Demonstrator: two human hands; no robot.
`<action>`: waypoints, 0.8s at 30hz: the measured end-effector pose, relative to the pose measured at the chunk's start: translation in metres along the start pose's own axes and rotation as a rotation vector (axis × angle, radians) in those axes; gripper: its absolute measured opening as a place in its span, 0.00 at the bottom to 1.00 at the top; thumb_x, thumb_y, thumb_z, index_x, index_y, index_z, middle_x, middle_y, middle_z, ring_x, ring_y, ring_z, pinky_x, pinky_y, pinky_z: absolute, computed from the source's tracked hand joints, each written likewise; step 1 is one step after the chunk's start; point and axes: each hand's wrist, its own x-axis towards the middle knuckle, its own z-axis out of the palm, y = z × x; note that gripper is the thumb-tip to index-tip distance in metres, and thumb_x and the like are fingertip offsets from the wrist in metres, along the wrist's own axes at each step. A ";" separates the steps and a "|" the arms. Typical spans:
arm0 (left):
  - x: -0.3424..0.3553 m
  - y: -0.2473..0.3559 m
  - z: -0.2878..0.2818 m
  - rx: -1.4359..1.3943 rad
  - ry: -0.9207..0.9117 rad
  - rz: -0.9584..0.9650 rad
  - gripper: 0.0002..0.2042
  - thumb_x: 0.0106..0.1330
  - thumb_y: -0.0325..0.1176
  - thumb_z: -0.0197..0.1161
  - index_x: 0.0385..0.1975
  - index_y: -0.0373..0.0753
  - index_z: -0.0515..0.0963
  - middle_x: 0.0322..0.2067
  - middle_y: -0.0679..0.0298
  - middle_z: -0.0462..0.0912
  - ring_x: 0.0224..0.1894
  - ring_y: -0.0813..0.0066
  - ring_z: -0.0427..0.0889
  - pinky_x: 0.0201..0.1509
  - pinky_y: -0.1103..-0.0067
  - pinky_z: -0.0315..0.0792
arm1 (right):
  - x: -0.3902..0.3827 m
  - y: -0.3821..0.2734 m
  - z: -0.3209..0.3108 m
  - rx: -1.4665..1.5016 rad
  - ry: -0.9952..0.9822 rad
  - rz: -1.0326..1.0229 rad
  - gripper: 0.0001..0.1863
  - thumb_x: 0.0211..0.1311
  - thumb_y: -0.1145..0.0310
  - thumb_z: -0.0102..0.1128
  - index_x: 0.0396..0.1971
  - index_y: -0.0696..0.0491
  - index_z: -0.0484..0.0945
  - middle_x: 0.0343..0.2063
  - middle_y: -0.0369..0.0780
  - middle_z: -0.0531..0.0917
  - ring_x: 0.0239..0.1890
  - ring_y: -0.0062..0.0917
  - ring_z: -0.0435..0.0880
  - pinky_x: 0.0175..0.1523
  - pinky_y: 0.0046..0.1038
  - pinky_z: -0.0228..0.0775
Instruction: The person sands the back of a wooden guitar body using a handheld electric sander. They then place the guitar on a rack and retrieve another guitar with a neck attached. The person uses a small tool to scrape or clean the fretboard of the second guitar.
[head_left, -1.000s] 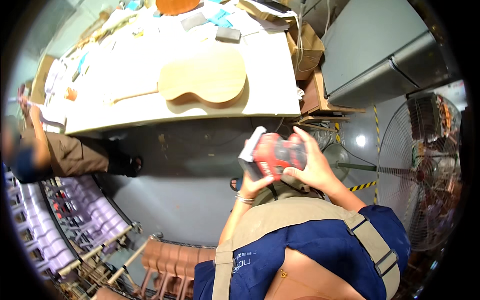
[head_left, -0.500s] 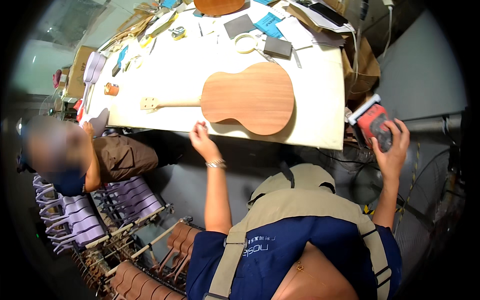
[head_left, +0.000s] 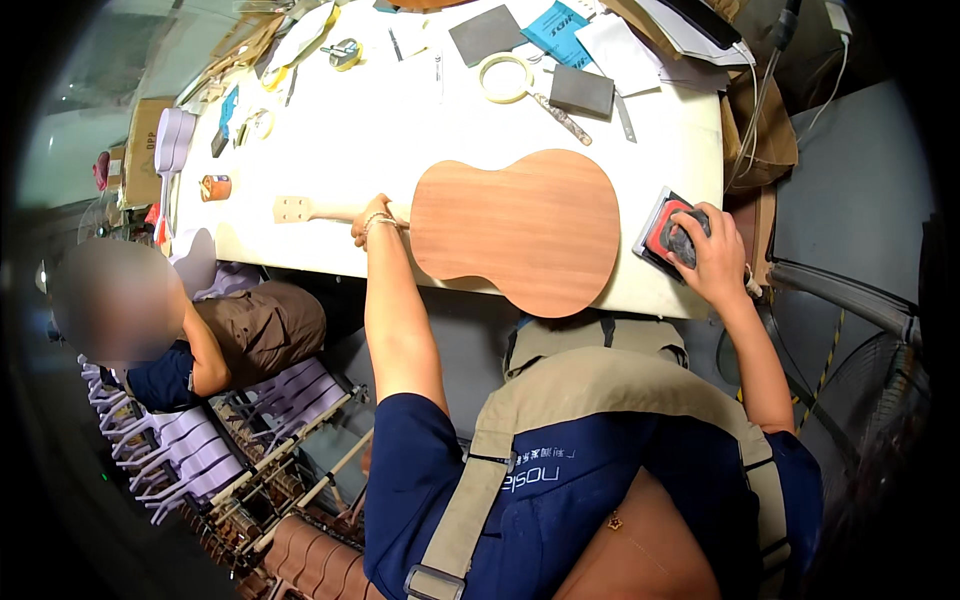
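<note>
An unfinished ukulele (head_left: pixel 515 230) lies flat on the white table, its plain brown wooden back facing up and its pale neck pointing left. My left hand (head_left: pixel 378 222) is closed round the neck close to the body; the fingertips are partly hidden. At the table's right edge, my right hand (head_left: pixel 708 250) grips a red and black power sander (head_left: pixel 662 232) from above. The sander's flat pad is at the tabletop, apart from the ukulele; whether it rests on the surface I cannot tell.
On the table (head_left: pixel 330 130) lie a masking tape roll (head_left: pixel 505 78), a dark grey block (head_left: pixel 582 92), a metal ruler (head_left: pixel 626 120) and an orange-brown jar (head_left: pixel 215 187). Another person (head_left: pixel 255 325) sits at left. Racks of purple instrument bodies (head_left: pixel 195 455) stand below. A hose (head_left: pixel 845 290) runs at right.
My left hand has moved up and taken hold of the ukulele's neck. My right hand has brought the sander left, from beyond the table's edge to over the tabletop.
</note>
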 end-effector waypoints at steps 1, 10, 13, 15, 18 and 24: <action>-0.008 0.005 -0.004 -0.189 -0.038 -0.004 0.33 0.44 0.32 0.67 0.48 0.25 0.57 0.46 0.43 0.66 0.45 0.56 0.73 0.47 0.65 0.73 | -0.001 0.000 0.003 -0.011 0.016 0.004 0.28 0.33 0.67 0.69 0.42 0.43 0.71 0.43 0.41 0.69 0.45 0.38 0.68 0.44 0.36 0.64; -0.071 0.054 -0.120 -0.882 -0.616 0.872 0.24 0.63 0.28 0.51 0.57 0.32 0.52 0.45 0.47 0.72 0.44 0.54 0.77 0.46 0.66 0.74 | -0.002 0.000 -0.001 -0.001 0.038 -0.082 0.26 0.34 0.67 0.68 0.40 0.45 0.72 0.45 0.40 0.70 0.46 0.39 0.69 0.46 0.36 0.66; -0.094 0.057 -0.151 -0.947 -0.550 1.120 0.26 0.62 0.32 0.53 0.58 0.38 0.53 0.41 0.49 0.75 0.41 0.59 0.78 0.46 0.69 0.74 | 0.000 -0.001 0.001 -0.018 0.040 -0.077 0.25 0.35 0.68 0.68 0.39 0.45 0.71 0.43 0.40 0.70 0.44 0.38 0.70 0.45 0.35 0.66; -0.119 0.051 -0.148 -1.184 -0.620 1.082 0.25 0.63 0.41 0.51 0.58 0.42 0.56 0.32 0.57 0.76 0.31 0.71 0.76 0.45 0.68 0.72 | 0.003 -0.002 0.004 -0.040 0.048 -0.080 0.25 0.34 0.67 0.68 0.39 0.45 0.70 0.42 0.40 0.70 0.44 0.37 0.70 0.44 0.34 0.66; -0.104 0.038 -0.137 -1.127 -1.255 0.938 0.21 0.64 0.45 0.49 0.55 0.44 0.62 0.22 0.65 0.70 0.23 0.78 0.67 0.39 0.72 0.69 | 0.003 -0.002 0.005 -0.043 0.029 -0.076 0.25 0.35 0.67 0.68 0.39 0.46 0.70 0.42 0.40 0.69 0.43 0.37 0.70 0.44 0.34 0.66; -0.125 0.051 -0.149 -1.068 -1.060 0.937 0.18 0.64 0.43 0.48 0.49 0.40 0.65 0.14 0.71 0.61 0.16 0.82 0.60 0.28 0.79 0.63 | 0.004 0.004 0.007 -0.034 0.030 -0.076 0.26 0.34 0.67 0.68 0.39 0.46 0.70 0.39 0.40 0.69 0.42 0.35 0.70 0.41 0.32 0.67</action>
